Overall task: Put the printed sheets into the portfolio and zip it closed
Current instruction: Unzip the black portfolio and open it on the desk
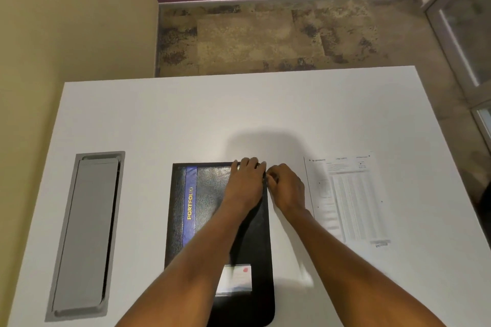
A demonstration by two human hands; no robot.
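A person's two bare hands work at the upper right corner of a closed black portfolio (212, 220) lying flat at centre frame on a white desk (159, 119), w/ a blue spine band reading "PORTFOLIO" toward its left and a small label card (235, 279) near its lower edge. The left hand (245, 183) lies palm-down on the cover, fingers spread flat and gripping nothing, apparently to steady it. The right hand (285, 188) sits just beside it at the portfolio's right edge, fingertips pinched together on something small there, prob. the zip pull, though the pull itself is too small to make out. The printed sheets (348, 199) lie flat on the desk to the right of frame, apart from the portfolio and untouched. A grey recessed cable hatch (87, 233) sits at lower left. Judged from this, the step in hand is opening the zip; the sheets aren't in yet. Next move likely calls for running the pull round the edge while the left hand holds the cover down, then lifting the cover to take the sheets.
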